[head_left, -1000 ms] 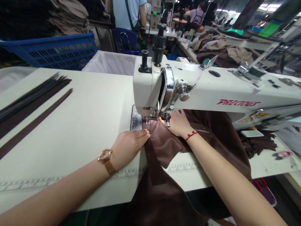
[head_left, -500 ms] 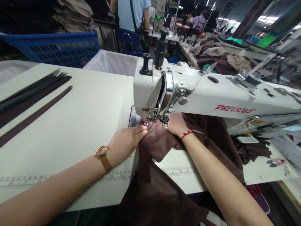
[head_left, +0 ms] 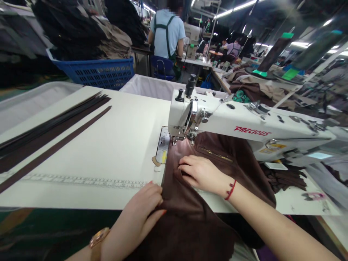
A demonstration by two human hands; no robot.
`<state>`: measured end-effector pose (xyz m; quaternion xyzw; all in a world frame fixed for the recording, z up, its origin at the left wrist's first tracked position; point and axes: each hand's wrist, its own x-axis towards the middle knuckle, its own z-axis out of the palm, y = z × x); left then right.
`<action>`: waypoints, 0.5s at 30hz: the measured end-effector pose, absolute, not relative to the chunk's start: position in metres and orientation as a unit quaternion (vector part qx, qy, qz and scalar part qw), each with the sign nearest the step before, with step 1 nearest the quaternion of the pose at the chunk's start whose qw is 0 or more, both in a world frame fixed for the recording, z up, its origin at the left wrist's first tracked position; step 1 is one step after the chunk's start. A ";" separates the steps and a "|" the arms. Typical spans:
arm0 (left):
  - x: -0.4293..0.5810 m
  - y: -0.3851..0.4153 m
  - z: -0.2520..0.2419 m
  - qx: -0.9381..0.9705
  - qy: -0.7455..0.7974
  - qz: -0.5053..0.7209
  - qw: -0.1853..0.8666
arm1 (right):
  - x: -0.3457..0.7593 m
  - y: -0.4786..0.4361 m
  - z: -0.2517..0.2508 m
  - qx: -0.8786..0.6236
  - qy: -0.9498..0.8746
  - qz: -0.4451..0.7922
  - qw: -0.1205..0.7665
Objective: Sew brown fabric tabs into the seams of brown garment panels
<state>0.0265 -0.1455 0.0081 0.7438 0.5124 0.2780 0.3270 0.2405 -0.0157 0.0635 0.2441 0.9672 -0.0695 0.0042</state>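
Observation:
A brown garment (head_left: 190,214) lies under the head of a white sewing machine (head_left: 244,127) and hangs over the table's front edge. My left hand (head_left: 138,214) is closed on the fabric's left edge at the table's front, thumb pinching the cloth. My right hand (head_left: 201,174) rests on the fabric below the presser foot (head_left: 176,139), its fingers curled and pressing a fold. A zipper (head_left: 214,154) shows on the garment beside the needle area.
Dark brown strips (head_left: 49,134) lie on the white table (head_left: 108,145) at the left. A blue basket (head_left: 100,72) stands behind it, piled with fabric. More brown pieces (head_left: 282,177) sit at the right. A person in a light blue shirt (head_left: 168,32) works further back.
Both hands have drawn back from the presser foot toward the table's front edge. The left hand moved from flat beside the needle to a grip on the fabric edge. The view has pulled back.

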 end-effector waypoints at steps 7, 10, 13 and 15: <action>-0.008 -0.135 0.020 0.622 0.574 0.305 0.437 | 0.242 -0.022 0.072 0.248 0.966 -0.059 0.039; -0.040 -0.088 0.039 0.846 0.485 0.121 0.186 | 0.235 -0.027 0.076 0.246 0.967 -0.032 0.054; -0.052 -0.024 0.066 0.895 0.418 0.082 0.134 | 0.221 -0.033 0.082 0.263 0.962 -0.012 0.072; -0.042 0.009 0.087 0.898 0.417 0.093 0.107 | 0.210 -0.038 0.085 0.283 0.954 0.002 0.098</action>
